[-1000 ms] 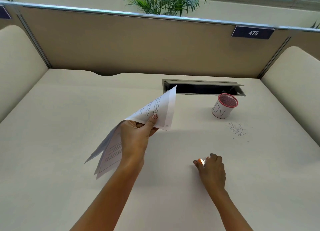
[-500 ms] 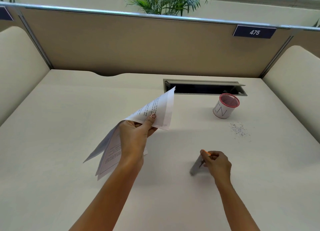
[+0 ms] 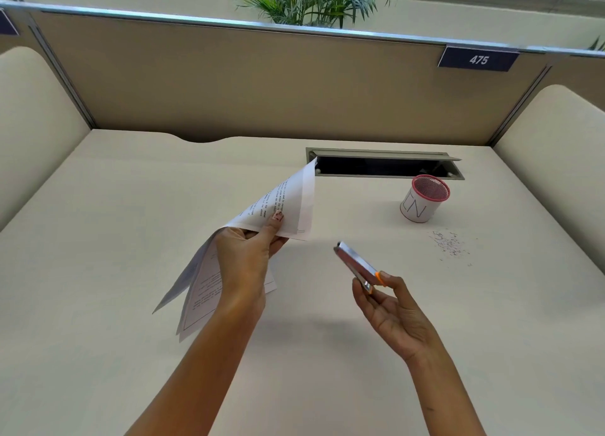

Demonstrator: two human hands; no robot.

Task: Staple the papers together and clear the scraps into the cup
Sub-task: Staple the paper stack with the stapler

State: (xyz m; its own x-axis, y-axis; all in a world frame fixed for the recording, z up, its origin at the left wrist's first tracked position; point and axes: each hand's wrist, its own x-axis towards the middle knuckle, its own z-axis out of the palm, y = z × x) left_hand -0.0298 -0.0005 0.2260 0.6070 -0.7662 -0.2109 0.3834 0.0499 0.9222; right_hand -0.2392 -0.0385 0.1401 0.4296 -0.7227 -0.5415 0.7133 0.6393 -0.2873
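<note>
My left hand grips a folded bunch of printed papers above the middle of the desk, thumb on top, one corner pointing up toward the back. My right hand holds a slim metal stapler with an orange end by its near end, lifted off the desk and pointing up-left toward the papers. A white cup with a red mesh rim stands at the back right. A small scatter of paper scraps lies on the desk just in front of the cup.
The beige desk is enclosed by a tan partition at the back and padded side panels. An open cable slot lies in the desk behind the papers and the cup. A plant shows above the partition.
My right hand has picked the stapler up from the desk and raised it toward the papers, turning palm up. My left hand and the papers have barely moved.
</note>
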